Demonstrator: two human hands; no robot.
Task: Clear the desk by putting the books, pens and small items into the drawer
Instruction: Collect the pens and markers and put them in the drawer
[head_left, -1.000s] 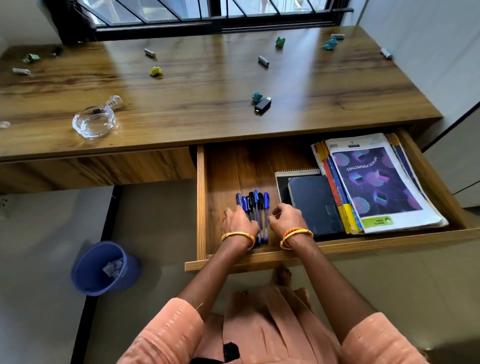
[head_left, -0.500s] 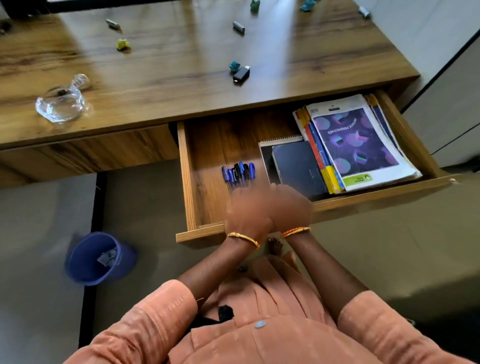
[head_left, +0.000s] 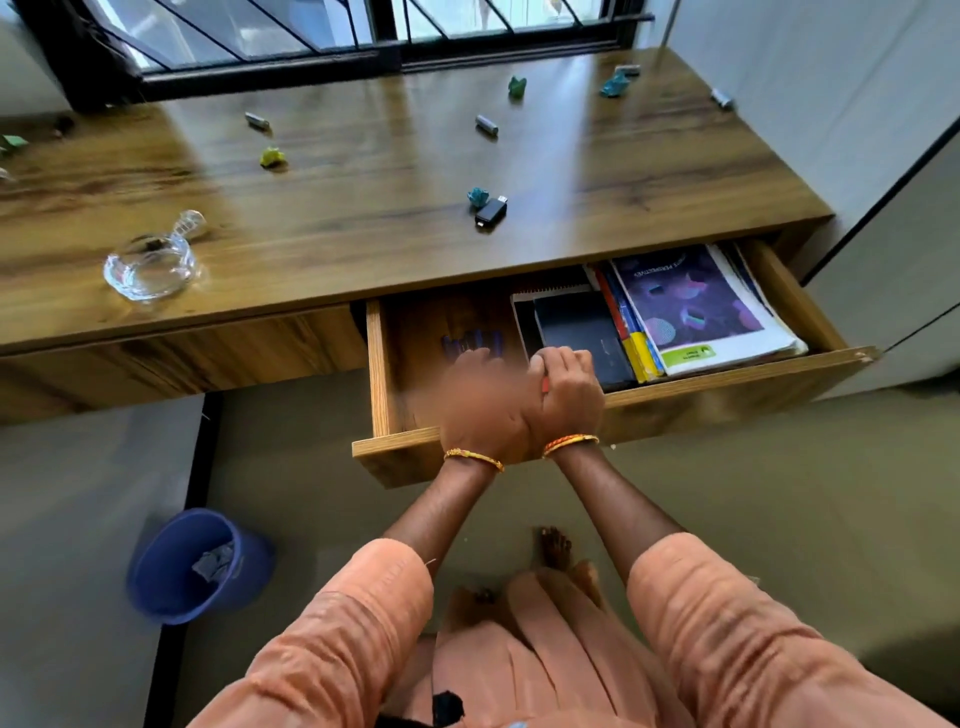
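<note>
Both grips sit over the drawer (head_left: 382, 364) front: the left hand (head_left: 483, 400) is too blurred to judge; the right hand (head_left: 569, 387) curls shut, holding nothing I can make out. Pens (head_left: 470, 343) lie inside. The light, hard flash drive (head_left: 491, 210) on the counter (head_left: 363, 218) needs a fingertip pinch across its sides.

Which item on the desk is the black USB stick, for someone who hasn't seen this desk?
Start at the wooden desk under the window and go to its front edge, just above the open drawer. The black USB stick lies there, beside a small teal crumpled scrap. It is the only black, flat, rectangular piece on the desk, with a silver plug at one end.
</note>
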